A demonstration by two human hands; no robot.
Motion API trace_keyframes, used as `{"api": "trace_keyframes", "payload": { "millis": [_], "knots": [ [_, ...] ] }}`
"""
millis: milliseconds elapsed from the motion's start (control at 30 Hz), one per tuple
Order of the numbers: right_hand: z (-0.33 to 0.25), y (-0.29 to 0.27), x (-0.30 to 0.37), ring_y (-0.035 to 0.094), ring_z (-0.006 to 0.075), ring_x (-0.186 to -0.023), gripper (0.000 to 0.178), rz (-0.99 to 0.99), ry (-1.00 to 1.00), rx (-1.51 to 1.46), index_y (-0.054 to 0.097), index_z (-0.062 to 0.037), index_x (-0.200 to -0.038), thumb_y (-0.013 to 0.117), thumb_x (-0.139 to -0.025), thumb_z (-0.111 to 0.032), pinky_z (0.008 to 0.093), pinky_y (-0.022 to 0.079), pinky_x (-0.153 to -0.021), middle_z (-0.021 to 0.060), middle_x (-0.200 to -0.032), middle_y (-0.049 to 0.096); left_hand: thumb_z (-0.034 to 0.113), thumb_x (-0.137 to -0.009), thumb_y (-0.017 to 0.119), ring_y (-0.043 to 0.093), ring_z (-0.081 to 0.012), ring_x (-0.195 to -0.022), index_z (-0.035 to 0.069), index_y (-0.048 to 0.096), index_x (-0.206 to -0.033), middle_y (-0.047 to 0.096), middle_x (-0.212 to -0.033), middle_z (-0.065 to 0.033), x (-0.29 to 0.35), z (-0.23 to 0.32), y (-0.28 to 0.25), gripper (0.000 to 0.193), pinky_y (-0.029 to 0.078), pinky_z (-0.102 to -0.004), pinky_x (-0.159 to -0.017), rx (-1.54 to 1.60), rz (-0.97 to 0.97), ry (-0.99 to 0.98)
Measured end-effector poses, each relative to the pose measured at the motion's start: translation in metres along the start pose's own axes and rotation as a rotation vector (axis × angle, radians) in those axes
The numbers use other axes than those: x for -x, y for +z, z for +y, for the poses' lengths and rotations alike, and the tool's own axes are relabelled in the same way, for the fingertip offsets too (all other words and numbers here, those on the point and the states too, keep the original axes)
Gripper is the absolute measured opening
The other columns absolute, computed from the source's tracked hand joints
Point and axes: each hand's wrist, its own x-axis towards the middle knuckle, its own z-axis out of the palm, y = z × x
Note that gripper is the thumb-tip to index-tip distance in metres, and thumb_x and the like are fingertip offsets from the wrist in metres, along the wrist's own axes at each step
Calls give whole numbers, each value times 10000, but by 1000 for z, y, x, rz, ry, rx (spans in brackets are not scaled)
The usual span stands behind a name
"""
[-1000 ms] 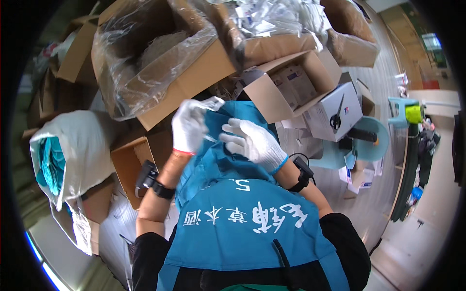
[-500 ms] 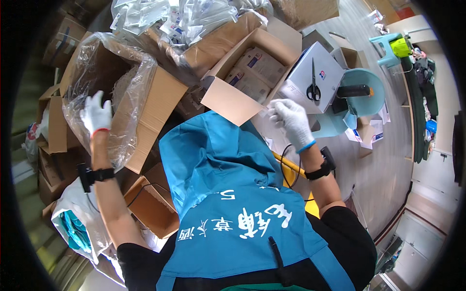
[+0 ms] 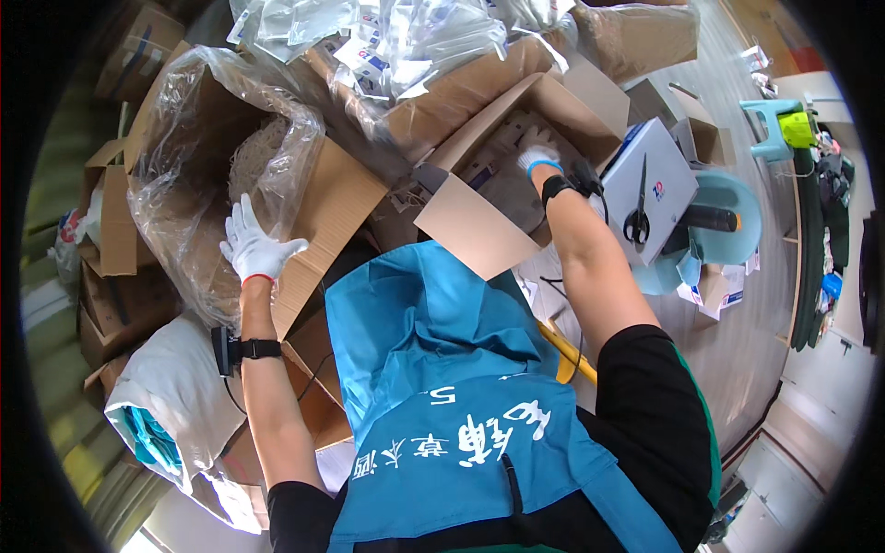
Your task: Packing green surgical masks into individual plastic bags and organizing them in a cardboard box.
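My left hand (image 3: pixel 253 241), in a white knit glove with a red cuff, is open with its fingers spread. It is over the front of a large cardboard box (image 3: pixel 336 198) lined with clear plastic film (image 3: pixel 152 189); a rough beige mass (image 3: pixel 258 158) lies inside. My right hand (image 3: pixel 540 155), gloved in white with a blue cuff, reaches down into an open carton (image 3: pixel 475 230). Its fingers look apart, above flat packets (image 3: pixel 481 171) in the carton; whether they touch one is unclear.
Scissors (image 3: pixel 638 221) lie on a white box (image 3: pixel 671 180) right of the carton. Beyond it stands a light-blue stool (image 3: pixel 745 226) bearing a dark cylindrical object (image 3: pixel 710 217). Behind, clear plastic packets (image 3: pixel 442 41) fill another box. A white sack (image 3: pixel 189 392) sits at the lower left.
My right hand has moved from beside the carton forward into it. My left hand has shifted right and nearer, across the lined box's edge. The whole view has shifted slightly.
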Motion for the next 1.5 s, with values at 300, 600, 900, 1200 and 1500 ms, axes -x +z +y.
{"api": "trace_keyframes", "payload": {
  "millis": [300,600,900,1200,1500],
  "knots": [
    [20,19,-3,536,392,-1177,669,132,-215,209,363,-50,-1380,544,-894,-474,450,464,-940,219,-1329,485,432,-482,888,293,-277,-1380,175,276,-1473,367,-1471,-87,-4,-23,0,1193,201,-547,-1100,134,-13,142],
    [8,-116,51,583,409,-1092,600,37,52,-270,661,-96,-1122,355,-937,-577,473,471,-923,219,-1172,613,463,-506,870,328,-275,-1356,185,330,-1451,401,-1443,-84,-8,-19,-7,1124,219,-517,-1084,155,20,121],
    [38,-157,173,654,240,-940,278,411,-455,-1188,658,-14,-1093,529,-933,-201,348,487,-831,137,-1060,679,417,-626,828,234,-302,-1407,144,274,-1474,308,-1503,-111,8,24,3,1049,197,-594,-1094,24,374,194],
    [-27,-151,295,553,174,-1118,336,-296,-763,-1383,562,28,-1241,546,-910,-28,286,425,-984,102,-1215,582,238,-840,715,604,-135,-917,-23,629,-1106,655,-1030,-84,112,151,-21,383,490,-266,-831,1674,-329,354],
    [-35,-209,331,534,298,-1205,664,10,-1135,-664,503,-96,-1339,739,-718,-109,378,419,-1027,139,-1336,535,258,-955,570,506,-87,-675,44,609,-944,545,-743,13,112,77,26,218,427,-216,-643,2313,-1251,154]
  ]
}}
